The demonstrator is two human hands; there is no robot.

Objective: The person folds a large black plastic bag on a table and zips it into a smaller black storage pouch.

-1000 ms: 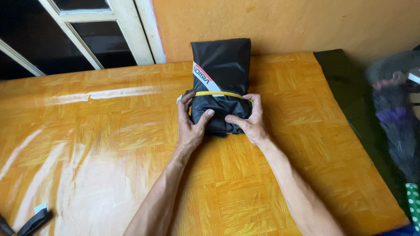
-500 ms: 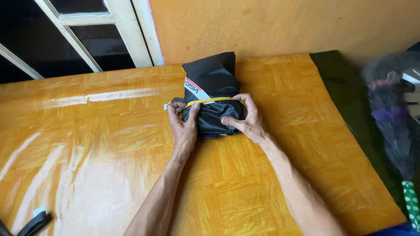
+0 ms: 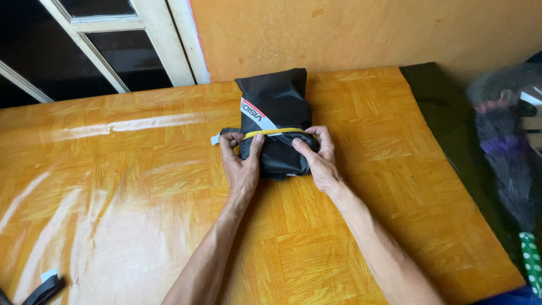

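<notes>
- Black, slick fabric, most likely a folded garment [image 3: 276,121], lies rolled into a compact bundle near the far edge of the orange parquet-patterned bench [image 3: 141,186], close to the orange wall [image 3: 361,34].
- By the look of it the folding is largely done: the far part lies flat and tidy, while the near end is bunched into a thick roll under both hands. A yellow band [image 3: 275,132] runs across the bundle just above that roll, and a small white tag [image 3: 215,139] pokes out at the left side.
- What is left, judging from this, is only the near end, which is not yet flat or tucked.
- Left hand [image 3: 241,166] rests palm-down on the bundle's near left corner, fingers curled round the edge of the cloth and thumb pressing into the roll.
- Right hand [image 3: 317,161] mirrors it on the right corner, fingers closed over the fabric at the band's right end, thumb pointing inward.
- Both forearms reach straight forward from the bottom of the view and converge on the bundle, wrists low to the bench.
- Off to the right lies a dark green mat [image 3: 451,124] with a blurred grey and purple brush-like thing [image 3: 508,147]; a white window frame [image 3: 164,39] stands at far left, and a small black object [image 3: 42,289] sits at the near left corner.
</notes>
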